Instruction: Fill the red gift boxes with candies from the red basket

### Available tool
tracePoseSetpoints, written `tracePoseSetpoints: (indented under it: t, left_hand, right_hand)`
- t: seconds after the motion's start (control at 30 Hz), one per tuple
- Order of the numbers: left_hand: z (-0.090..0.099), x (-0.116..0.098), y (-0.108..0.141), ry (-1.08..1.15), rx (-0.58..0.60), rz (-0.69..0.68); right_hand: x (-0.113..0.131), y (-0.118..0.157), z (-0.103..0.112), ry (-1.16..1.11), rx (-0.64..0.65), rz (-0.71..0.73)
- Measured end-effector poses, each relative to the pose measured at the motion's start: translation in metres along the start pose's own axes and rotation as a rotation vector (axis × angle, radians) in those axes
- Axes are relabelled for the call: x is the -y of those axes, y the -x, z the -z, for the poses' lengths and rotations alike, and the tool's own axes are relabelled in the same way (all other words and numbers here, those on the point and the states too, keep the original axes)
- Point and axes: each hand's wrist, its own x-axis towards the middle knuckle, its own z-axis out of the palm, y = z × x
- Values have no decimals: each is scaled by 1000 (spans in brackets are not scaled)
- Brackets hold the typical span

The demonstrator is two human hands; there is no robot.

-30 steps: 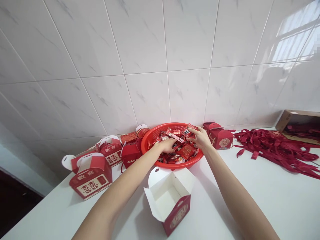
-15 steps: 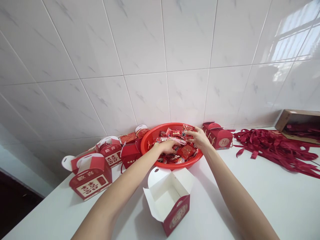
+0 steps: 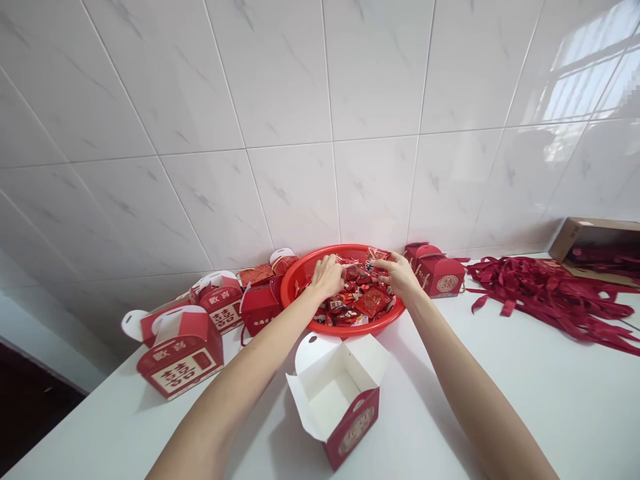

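A red plastic basket (image 3: pixel 295 283) holds a heap of red wrapped candies (image 3: pixel 371 302). Over its left part is my left hand (image 3: pixel 329 276), back up and fingers bent down at the candies; whatever they grip is hidden. At the right rim, my right hand (image 3: pixel 399 275) pinches a red candy packet (image 3: pixel 375 255) between thumb and fingers. Just in front of the basket stands an open red gift box (image 3: pixel 353 433), its white inside bare and its flaps spread.
Several red gift boxes (image 3: pixel 183 363) stand at the left, some closed. More red boxes (image 3: pixel 443 277) are right of the basket. Dark red ribbons (image 3: pixel 545 300) lie piled beside a cardboard box (image 3: pixel 570 243). A tiled wall (image 3: pixel 290 200) backs the white table (image 3: pixel 440 413).
My left hand has moved up and slightly left across the candies, and pink-white wrappers that lay by its fingers no longer show there. My right hand has barely shifted.
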Motion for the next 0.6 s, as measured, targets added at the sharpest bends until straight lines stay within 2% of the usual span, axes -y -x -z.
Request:
tracePoseSetpoints:
  t: [0.07,0.17,0.23,0.4,0.5,0.6]
  left_hand:
    - [-1,1,1,41,57,-63]
    - [-11,4,-2,142,334,-190]
    - [-19,7,-4,138,432,-240]
    - [-29,11,-10,51,448,-290]
    - [-28,10,-8,91,490,-297]
    - [-24,5,-5,153,474,-301]
  right_hand:
    - [1,1,-1,-7,-14,-7]
    - [2,2,-3,-11,-30,-14]
    - [2,3,-3,-7,-28,-14]
    - [1,2,-1,0,-22,-24]
    - [1,2,-1,11,-10,-24]
    - [2,2,-3,13,-21,-29]
